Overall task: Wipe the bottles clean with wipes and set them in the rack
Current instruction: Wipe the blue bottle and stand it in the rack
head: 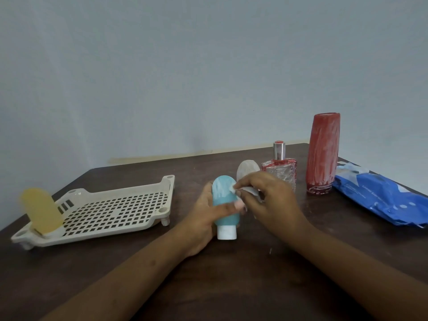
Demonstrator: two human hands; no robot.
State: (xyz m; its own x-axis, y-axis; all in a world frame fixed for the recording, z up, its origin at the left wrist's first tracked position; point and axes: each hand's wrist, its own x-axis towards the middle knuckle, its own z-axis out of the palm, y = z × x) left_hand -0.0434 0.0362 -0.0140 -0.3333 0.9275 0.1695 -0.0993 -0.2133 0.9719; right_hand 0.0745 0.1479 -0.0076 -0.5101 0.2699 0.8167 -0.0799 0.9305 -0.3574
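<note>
My left hand (201, 218) grips a light blue squeeze bottle (222, 200) standing cap-down on the table, thumb across its front. My right hand (271, 195) pinches a small white wipe (247, 191) against the bottle's upper right side, where white smears show. Behind my hands stands a pale bottle (246, 169), mostly hidden. A glass perfume bottle (281, 169) with a silver and red cap and a tall red bottle (323, 156) streaked with white stand at the right. A yellow bottle (41, 209) stands cap-down at the near left corner of the beige perforated rack (115, 212).
A blue pack of wipes (382, 195) lies at the table's right edge. The dark wooden table (231, 274) ends at a grey wall behind. A few white specks lie on the wood near my right forearm.
</note>
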